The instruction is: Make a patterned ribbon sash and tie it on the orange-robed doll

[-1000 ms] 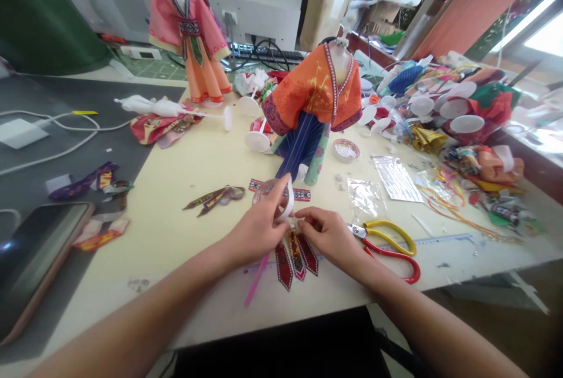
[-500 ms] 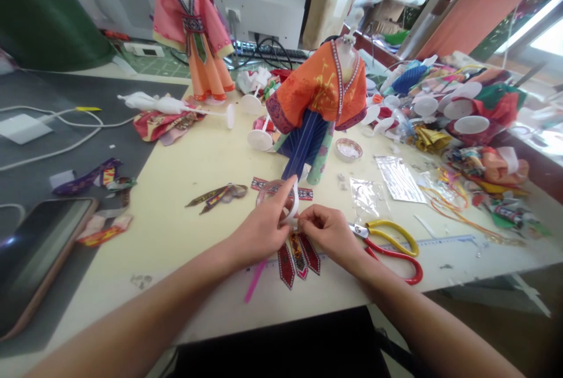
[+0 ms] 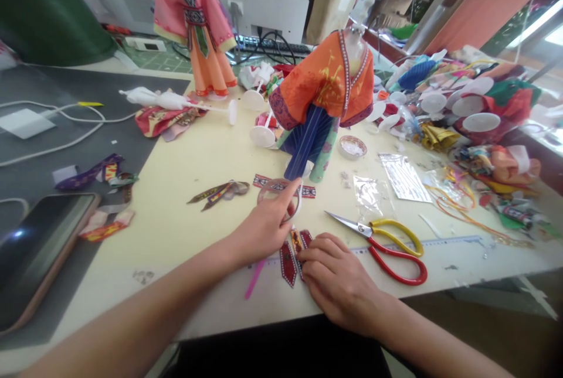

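My left hand [image 3: 267, 225] is closed on a roll of clear tape [image 3: 301, 199], which stands on edge above a patterned trim strip [image 3: 308, 191]. Below it lie dark red pointed ribbon strips [image 3: 288, 269] with beaded edges, set side by side with a yellow-patterned one [image 3: 297, 243] between them. My right hand [image 3: 336, 278] rests over the right-hand strips, fingers bent and pressed together on them; its fingertips are partly hidden. Scissors [image 3: 373, 237] with one yellow and one red handle lie slightly open beyond my right hand. A pink stick [image 3: 255, 279] lies left of the strips.
A doll in an orange robe [image 3: 325, 85] stands ahead, and one in pink [image 3: 193, 20] farther back. Doll parts and fabric [image 3: 466, 96] pile up at right. A ruler [image 3: 448, 241], a small dish [image 3: 352, 147], ribbon scraps [image 3: 220, 191] and a phone [image 3: 44, 255] lie around.
My right hand has left the tape and moved down and right onto the ribbon strips. My left hand stays on the tape roll. The scissors' blades now show fully.
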Action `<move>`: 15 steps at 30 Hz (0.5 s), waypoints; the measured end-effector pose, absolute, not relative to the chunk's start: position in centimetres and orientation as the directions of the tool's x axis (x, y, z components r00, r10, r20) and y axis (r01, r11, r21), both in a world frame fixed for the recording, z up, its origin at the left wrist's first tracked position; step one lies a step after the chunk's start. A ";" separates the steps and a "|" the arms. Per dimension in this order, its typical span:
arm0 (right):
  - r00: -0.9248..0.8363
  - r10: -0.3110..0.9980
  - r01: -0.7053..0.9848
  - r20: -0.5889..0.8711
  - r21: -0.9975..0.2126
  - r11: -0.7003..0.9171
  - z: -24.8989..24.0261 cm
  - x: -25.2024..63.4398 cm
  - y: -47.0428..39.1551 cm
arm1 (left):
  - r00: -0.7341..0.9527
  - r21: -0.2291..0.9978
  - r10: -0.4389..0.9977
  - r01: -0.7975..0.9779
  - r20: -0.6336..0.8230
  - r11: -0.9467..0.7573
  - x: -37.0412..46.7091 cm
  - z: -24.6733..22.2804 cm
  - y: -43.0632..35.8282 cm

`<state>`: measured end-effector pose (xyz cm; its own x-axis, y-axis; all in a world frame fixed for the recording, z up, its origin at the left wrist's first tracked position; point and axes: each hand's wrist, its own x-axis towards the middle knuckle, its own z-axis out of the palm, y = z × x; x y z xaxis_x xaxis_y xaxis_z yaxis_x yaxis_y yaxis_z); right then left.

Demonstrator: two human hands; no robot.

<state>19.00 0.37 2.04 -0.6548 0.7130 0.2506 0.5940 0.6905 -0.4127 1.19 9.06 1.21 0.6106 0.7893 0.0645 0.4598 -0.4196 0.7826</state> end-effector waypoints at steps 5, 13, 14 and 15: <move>-0.658 0.704 0.573 0.268 -0.429 0.699 1.7 19.3 0.0 | 0.607 0.780 0.793 0.472 0.049 -0.410 1.2 1.3 9.2; -0.564 0.760 0.595 0.324 -0.479 0.645 1.9 19.6 -0.1 | 0.620 0.771 0.781 0.460 0.075 -0.439 1.3 1.3 9.1; -0.531 0.783 0.607 0.323 -0.500 0.618 2.0 19.6 0.1 | 0.617 0.774 0.782 0.454 0.084 -0.441 1.4 1.3 9.1; -0.493 0.809 0.619 0.319 -0.525 0.584 2.1 19.7 0.3 | 0.615 0.778 0.783 0.448 0.088 -0.440 1.4 1.3 9.1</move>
